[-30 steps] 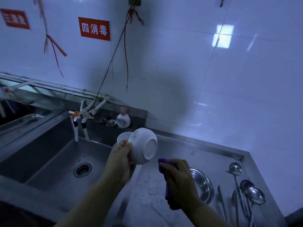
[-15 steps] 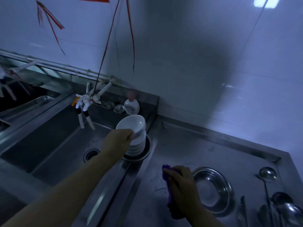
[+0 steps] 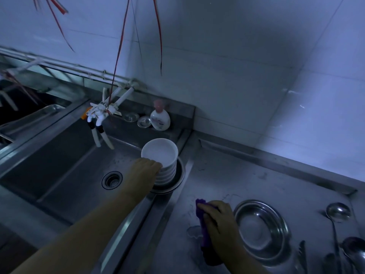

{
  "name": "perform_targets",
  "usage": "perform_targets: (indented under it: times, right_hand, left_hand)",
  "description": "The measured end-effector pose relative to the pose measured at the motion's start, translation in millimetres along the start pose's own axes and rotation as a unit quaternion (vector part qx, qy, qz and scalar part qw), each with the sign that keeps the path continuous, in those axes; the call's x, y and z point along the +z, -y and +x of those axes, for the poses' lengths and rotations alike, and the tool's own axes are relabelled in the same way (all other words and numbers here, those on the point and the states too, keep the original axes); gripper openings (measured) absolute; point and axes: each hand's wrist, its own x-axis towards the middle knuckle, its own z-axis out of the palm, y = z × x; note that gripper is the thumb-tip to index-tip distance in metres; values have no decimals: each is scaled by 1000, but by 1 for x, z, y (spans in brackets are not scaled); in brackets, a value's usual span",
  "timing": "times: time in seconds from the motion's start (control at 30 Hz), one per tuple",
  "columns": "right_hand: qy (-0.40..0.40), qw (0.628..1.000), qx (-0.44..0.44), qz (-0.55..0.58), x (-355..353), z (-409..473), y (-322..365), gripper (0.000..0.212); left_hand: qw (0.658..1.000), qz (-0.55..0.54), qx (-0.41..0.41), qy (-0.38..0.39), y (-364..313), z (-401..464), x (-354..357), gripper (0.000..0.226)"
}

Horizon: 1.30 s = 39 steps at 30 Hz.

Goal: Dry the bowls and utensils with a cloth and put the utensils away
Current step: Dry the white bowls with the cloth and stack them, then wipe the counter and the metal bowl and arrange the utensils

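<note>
left hand (image 3: 145, 171) fingers pressed on side of white bowl stack (image 3: 163, 165), far right corner of sink (image 3: 65, 175) | stack upright, open tops up | bowls hard, breakable, maybe slippery: hold by rim | right hand (image 3: 217, 220) closed on soft purple cloth (image 3: 203, 230), near counter (image 3: 227, 175)

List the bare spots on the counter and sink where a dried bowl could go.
Free: the counter stretch between the back ledge, the bowl stack and the steel basin; the sink floor left of the drain. Crowded: the ladles and spoons at far right, and the near counter, where the right hand holds the purple cloth beside a puddle.
</note>
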Motion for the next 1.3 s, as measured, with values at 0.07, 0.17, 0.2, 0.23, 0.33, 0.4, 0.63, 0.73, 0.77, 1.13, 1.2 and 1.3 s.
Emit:
perform_targets:
  times: [0.07, 0.17, 0.2, 0.23, 0.33, 0.4, 0.63, 0.73, 0.77, 1.13, 1.2, 1.3]
  right_hand:
    - [0, 1000, 4, 7, 1, 0, -1, 25]
    - [-1, 1000, 6, 15, 1, -2, -1, 27]
    - [-3, 1000, 6, 18, 1, -2, -2, 27]
    - [-4, 1000, 7, 20, 2, -3, -2, 27]
    - [-6, 1000, 10, 13, 3, -5, -2, 25]
    - [-16, 1000, 10, 11, 3, -5, -1, 23]
    - [-68, 995, 48, 58, -1, -12, 10, 48]
    - [-103, 988, 48, 102, -7, -14, 28, 51]
    - [-111, 987, 36, 111, -10, -14, 34, 51]
    - [-182, 980, -19, 74, -32, -47, 63, 58]
    - [-165, 980, 7, 115, -35, -51, 71, 39]
    - [-131, 971, 75, 187, -32, -63, 82, 40]
  left_hand:
    - [1000, -4, 1, -10, 1, -1, 2, 27]
    - [1000, -8, 2, -16, 2, -3, 3, 30]
    - [1000, -10, 3, -16, 3, -3, 4, 28]
    - [1000, -13, 6, -19, 4, -4, 5, 26]
    - [1000, -2, 11, -21, 6, -4, 7, 18]
    - [1000, 7, 18, -22, 5, -6, 6, 9]
    - [997, -46, -31, -60, -36, -11, -19, 34]
    - [925, -325, -165, 105, -85, -24, -35, 19]
    - [861, -422, -211, 191, -98, -29, -36, 19]
    - [647, -706, -253, 133, -115, -80, -57, 21]
    - [620, -731, -256, 122, -114, -91, -57, 20]
    - [601, -751, -250, 107, -116, -106, -62, 21]
